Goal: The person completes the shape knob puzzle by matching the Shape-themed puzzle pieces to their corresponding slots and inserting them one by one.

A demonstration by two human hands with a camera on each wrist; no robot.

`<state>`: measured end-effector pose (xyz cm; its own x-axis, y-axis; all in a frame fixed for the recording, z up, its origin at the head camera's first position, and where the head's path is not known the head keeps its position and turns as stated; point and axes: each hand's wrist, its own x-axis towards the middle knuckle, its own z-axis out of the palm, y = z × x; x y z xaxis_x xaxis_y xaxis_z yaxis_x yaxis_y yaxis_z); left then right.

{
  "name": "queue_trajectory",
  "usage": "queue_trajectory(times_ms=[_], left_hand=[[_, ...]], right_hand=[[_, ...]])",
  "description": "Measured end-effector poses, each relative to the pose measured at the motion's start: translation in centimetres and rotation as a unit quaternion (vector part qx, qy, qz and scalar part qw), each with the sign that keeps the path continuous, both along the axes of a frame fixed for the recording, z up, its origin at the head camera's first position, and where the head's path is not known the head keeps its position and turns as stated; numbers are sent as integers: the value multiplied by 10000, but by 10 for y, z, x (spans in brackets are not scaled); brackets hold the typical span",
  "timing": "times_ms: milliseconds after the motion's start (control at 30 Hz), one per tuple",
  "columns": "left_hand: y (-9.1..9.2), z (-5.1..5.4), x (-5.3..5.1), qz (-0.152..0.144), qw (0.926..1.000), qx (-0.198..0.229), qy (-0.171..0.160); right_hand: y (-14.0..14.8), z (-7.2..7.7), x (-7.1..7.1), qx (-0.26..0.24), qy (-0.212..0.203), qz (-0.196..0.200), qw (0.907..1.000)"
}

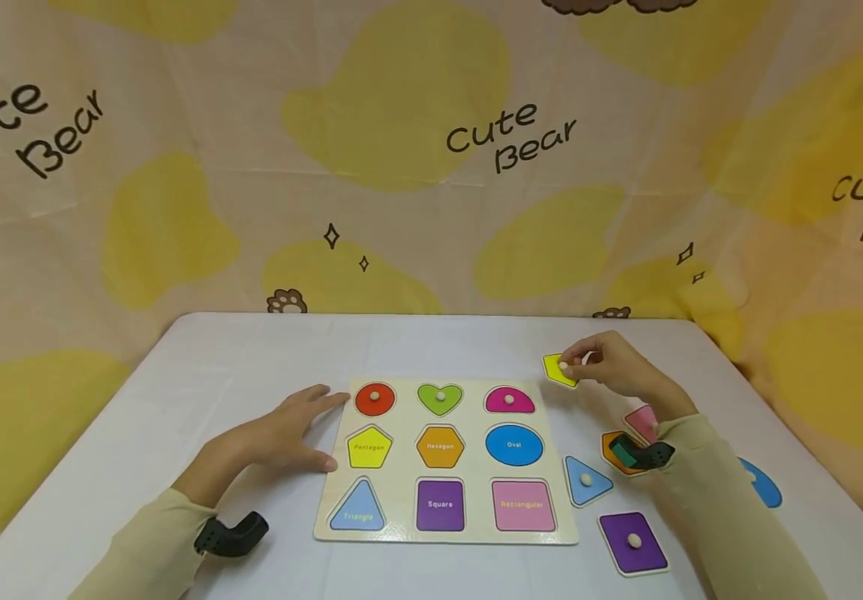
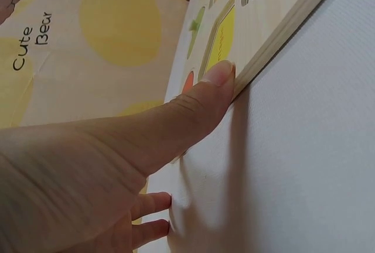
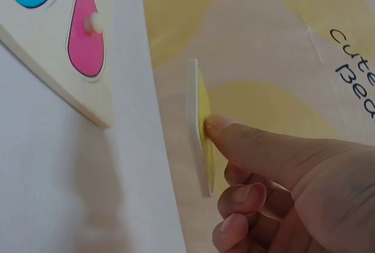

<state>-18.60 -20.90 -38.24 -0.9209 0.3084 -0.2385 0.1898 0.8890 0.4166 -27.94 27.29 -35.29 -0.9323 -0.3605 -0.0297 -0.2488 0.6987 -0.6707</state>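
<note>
A wooden shape puzzle board point(image 1: 401, 492) lies flat on the white table. Red circle point(image 1: 375, 400), green heart point(image 1: 440, 400) and magenta half-circle point(image 1: 510, 400) pieces with knobs sit in its back row; the pentagon, hexagon, oval, triangle, square and rectangle recesses show printed names. With spread fingers, my left hand point(image 1: 281, 433) touches the board's left edge, its thumb point(image 2: 205, 98) at the rim beside the pentagon recess. My right hand point(image 1: 611, 364) pinches a yellow pentagon piece point(image 1: 556, 370) by its knob, raised above the table beyond the board's back right corner. In the right wrist view the pentagon piece point(image 3: 202, 130) stands edge-on.
Right of the board lie a light blue triangle piece point(image 1: 587, 482) and a purple square piece point(image 1: 632, 543). Partly hidden by the right arm are orange point(image 1: 611, 450), pink point(image 1: 642, 421) and blue point(image 1: 765, 485) pieces. A patterned cloth point(image 1: 401, 167) hangs behind the table.
</note>
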Motion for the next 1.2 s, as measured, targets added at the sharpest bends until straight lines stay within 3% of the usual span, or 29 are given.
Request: queue_trajectory(times_ms=[200,433,733,1200], left_hand=[[-1,3,1,-88,9999,58,-106],[-2,3,0,-139,9998,2,-109],[0,5,1,-180,9998,-28,-59],[1,5,-1,-101,9999,-92,-35]], right_hand=[[-11,1,5,-158,254,115,9995],[-19,2,8,-168,127,197,9996],[-33,6,8,-111,251,599,9978],[-64,-2,6,-115,254,1065,9939]])
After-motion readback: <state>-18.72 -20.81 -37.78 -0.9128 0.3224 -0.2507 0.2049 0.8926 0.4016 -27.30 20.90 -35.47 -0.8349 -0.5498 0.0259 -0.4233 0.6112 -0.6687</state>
